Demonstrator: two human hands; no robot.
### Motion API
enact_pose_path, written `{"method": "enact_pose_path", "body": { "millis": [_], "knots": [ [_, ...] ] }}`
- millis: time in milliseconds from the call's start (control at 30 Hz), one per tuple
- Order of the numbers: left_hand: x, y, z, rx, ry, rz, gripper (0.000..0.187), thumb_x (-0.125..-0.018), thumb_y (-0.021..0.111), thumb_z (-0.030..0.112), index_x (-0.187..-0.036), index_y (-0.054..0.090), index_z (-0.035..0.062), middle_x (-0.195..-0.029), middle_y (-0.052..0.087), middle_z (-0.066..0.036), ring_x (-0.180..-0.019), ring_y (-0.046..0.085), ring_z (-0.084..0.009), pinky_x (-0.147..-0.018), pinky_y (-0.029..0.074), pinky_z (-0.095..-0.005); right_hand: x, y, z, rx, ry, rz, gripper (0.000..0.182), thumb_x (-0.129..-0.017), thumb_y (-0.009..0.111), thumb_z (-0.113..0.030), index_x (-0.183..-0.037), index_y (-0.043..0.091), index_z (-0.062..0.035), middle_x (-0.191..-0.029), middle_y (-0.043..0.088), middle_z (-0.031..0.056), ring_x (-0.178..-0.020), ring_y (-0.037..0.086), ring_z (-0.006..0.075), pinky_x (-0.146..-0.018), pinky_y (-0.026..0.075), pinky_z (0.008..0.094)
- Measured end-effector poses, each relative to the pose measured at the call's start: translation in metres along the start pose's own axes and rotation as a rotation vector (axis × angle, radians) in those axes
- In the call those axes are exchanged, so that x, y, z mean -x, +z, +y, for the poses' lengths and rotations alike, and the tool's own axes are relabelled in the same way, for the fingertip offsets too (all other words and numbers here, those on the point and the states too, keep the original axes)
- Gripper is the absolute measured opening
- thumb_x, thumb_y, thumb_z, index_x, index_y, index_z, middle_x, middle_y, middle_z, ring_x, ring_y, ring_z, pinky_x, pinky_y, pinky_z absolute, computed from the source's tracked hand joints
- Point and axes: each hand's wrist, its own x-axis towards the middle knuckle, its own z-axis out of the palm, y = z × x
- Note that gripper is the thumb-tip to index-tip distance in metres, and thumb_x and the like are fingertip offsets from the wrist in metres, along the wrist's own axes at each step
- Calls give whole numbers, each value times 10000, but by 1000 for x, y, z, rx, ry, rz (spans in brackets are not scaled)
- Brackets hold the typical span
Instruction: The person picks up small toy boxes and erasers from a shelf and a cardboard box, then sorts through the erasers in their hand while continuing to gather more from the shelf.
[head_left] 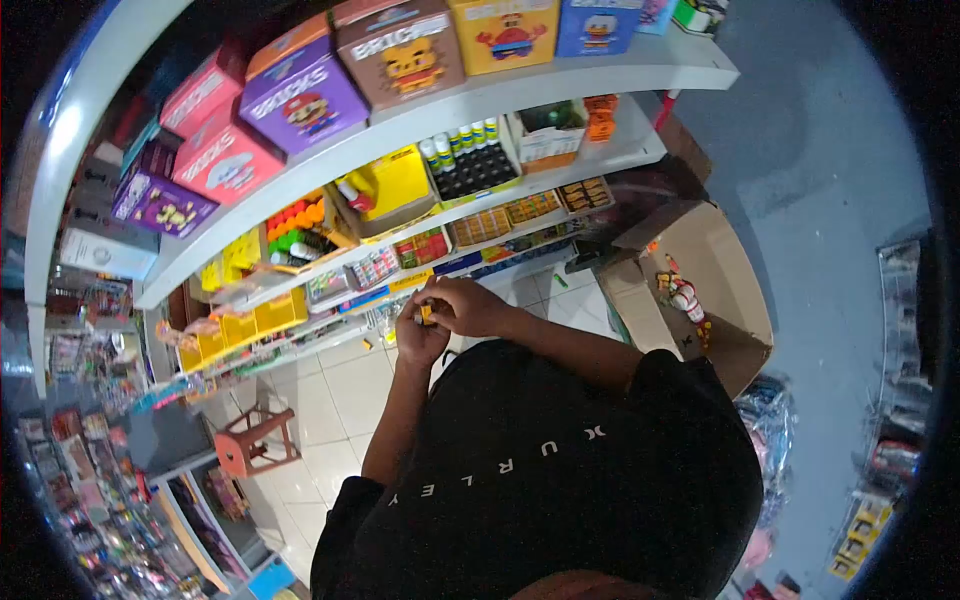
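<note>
My left hand (422, 340) is raised in front of my chest, its fingers closed around a small yellow-orange item (427, 315). Over it bends my right hand (466, 304), with fingers pinched at the same item. Most of the item is hidden by the fingers, so its exact kind does not show. Just beyond both hands runs the lower shelf edge with coloured price strips (385, 294). Small display boxes of orange packets (480, 228) stand on the shelf behind.
Brick-toy boxes (400, 55) line the top shelf. Below are glue sticks (460, 140), a yellow tray (395, 190) and yellow bins (250, 325). An open cardboard box (735, 290) holding a few small items is at right. A reddish stool (255, 440) stands on the tiled floor.
</note>
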Motion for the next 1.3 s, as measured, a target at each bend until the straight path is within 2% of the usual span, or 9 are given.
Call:
{"method": "enact_pose_path", "body": {
  "millis": [67,167,300,367,533,733,900,1200,1300],
  "knots": [
    [-12,-21,1,95,-96,-140,346,-988,395,196,-1241,522,-4,-1247,582,-142,-1216,524,-271,-1064,398,-394,6,-9,5,-93,105,29,330,-810,670,-142,-1110,598,-22,-1010,650,154,-965,634,316,-864,495,425],
    [-16,-13,-9,-10,11,64,352,-942,440,169,-1235,556,13,-1308,558,-137,-1268,491,-271,-1084,383,-411,25,-39,27,-266,166,174,331,-811,670,-177,-1095,628,-12,-920,681,142,-851,668,243,-771,527,379],
    [-14,-7,-22,-26,85,211,407,-859,485,114,-1250,554,21,-1362,530,-128,-1332,441,-267,-1114,356,-429,63,-121,130,146,208,176,242,-856,666,-125,-1076,642,-26,-923,683,108,-857,661,177,-778,541,333],
    [-9,-7,-30,9,96,243,445,-846,476,115,-1280,532,32,-1369,523,-122,-1326,447,-265,-1115,358,-432,83,-170,161,-62,522,380,200,-842,680,-130,-1006,673,-15,-883,688,106,-825,657,167,-745,538,339],
    [-5,-22,-48,89,128,260,437,-848,486,102,-1277,542,40,-1344,544,-114,-1297,479,-255,-1109,372,-430,117,-250,358,-321,673,829,245,-848,672,-177,-999,663,17,-873,680,97,-743,640,175,-666,509,339],
    [-1,-24,-64,110,190,250,436,-838,507,72,-1271,548,39,-1301,581,-110,-1280,500,-247,-1101,386,-431,104,-282,351,879,993,298,438,-946,461,-366,-1146,606,-5,-1137,613,174,-1005,602,278,-859,478,437],
    [11,-27,-69,180,278,255,415,-826,509,51,-1236,571,32,-1286,595,-103,-1268,512,-247,-1098,389,-424,96,-274,376,483,1001,544,523,-976,365,-437,-1135,634,-18,-1131,620,240,-1036,617,349,-932,466,497],
    [-4,-18,-84,164,282,254,393,-846,545,98,-1234,579,45,-1307,580,-92,-1255,519,-251,-1091,396,-416,91,-263,384,361,990,708,496,-903,587,-417,-1161,597,7,-1139,624,210,-1043,612,327,-893,475,487],
    [-23,-4,-89,64,248,297,397,-851,583,136,-1239,575,58,-1310,572,-84,-1254,511,-246,-1094,388,-411,100,-262,371,225,676,942,471,-873,632,-388,-1124,606,10,-1092,640,195,-987,623,329,-827,499,473]
  ]
}}
